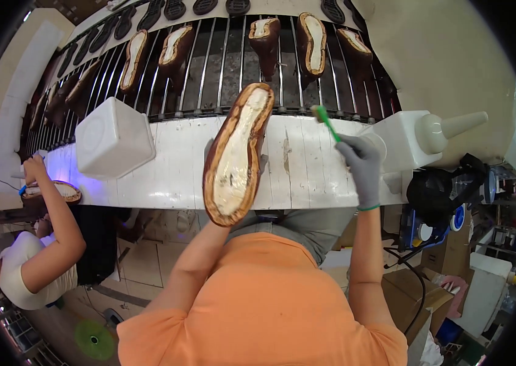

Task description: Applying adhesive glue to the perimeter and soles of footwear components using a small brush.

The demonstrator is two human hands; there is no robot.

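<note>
In front of me a brown shoe upper on its last is turned bottom up, its tan rim and pale shiny underside showing. My left hand is closed on it from behind; most of that hand is hidden, with only a bit of grey glove visible at the side. My right hand, in a grey glove, grips a small green-handled brush. The brush's yellowish head points up and left, apart from the shoe. Right beside that hand, a white plastic bottle with a long nozzle lies on its side.
A white plastic container stands left on the white bench. Several shoe uppers, including one, rest on the metal roller rack, with dark soles beyond. A co-worker's arm works over another shoe at left.
</note>
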